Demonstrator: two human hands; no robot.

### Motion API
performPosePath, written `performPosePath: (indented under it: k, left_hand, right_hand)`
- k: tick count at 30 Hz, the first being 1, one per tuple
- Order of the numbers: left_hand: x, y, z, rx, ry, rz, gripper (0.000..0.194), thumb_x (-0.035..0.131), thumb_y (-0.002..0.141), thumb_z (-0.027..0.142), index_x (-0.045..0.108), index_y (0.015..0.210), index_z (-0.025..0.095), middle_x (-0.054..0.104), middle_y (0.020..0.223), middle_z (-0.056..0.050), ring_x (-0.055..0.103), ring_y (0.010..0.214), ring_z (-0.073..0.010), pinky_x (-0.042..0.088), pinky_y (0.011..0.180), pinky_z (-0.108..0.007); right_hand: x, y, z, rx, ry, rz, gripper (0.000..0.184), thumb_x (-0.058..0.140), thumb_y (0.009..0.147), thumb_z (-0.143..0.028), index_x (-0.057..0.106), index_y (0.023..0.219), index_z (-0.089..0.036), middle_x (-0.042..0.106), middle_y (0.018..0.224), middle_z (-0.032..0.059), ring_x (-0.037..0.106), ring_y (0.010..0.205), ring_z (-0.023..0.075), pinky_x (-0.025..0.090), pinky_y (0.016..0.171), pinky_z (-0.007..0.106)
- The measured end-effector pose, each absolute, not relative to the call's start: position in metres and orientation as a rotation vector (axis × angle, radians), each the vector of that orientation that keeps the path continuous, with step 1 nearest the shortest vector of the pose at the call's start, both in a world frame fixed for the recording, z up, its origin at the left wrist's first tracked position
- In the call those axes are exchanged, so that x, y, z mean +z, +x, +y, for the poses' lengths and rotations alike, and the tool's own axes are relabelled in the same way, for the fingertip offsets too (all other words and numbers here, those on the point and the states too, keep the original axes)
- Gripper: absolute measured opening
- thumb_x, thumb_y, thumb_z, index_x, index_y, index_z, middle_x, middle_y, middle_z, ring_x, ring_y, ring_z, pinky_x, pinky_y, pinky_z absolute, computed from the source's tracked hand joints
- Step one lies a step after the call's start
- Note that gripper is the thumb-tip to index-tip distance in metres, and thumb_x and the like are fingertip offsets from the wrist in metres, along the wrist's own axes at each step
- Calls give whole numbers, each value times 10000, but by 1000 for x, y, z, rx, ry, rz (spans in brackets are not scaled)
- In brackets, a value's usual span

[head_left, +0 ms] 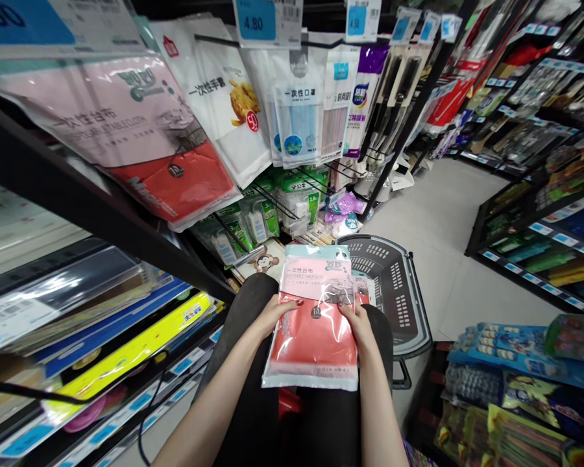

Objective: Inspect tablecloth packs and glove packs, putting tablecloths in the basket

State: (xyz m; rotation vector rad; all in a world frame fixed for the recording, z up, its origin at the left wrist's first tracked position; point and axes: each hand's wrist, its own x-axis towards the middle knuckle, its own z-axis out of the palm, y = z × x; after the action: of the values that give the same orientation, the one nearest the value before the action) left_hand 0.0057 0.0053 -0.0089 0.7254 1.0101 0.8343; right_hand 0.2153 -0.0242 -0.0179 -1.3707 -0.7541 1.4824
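Together, the left hand (275, 314) and right hand (359, 325) grasp a pink-and-red disposable tablecloth packet (316, 340) by its opposite side edges, thumbs (292, 304) on its front and other fingers largely hidden behind, above dark-clad legs (241, 318) near a dark shopping basket (421, 311).

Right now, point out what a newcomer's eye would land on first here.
The eye would probably go first to the red-and-pink tablecloth packet, held between the left hand and the right hand near the picture's center. Next would likely come the look-alike hanging packet at upper left, then the grey basket just right of the held one.
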Motion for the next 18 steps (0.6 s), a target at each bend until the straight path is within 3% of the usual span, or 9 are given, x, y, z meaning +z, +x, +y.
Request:
performPosePath:
  k: [18]
  left_hand:
    - [-12, 4, 5, 830, 711, 1001, 321, 693, 588, 296, 659, 848, 111, 693, 765, -80, 633, 696, -227, 470, 661, -319]
  right_hand:
    - [-14, 214, -24, 1500, -1340, -729, 282, 668, 621, -425, 621, 745, -177, 668, 748, 37, 592, 708, 219, 437, 654, 309]
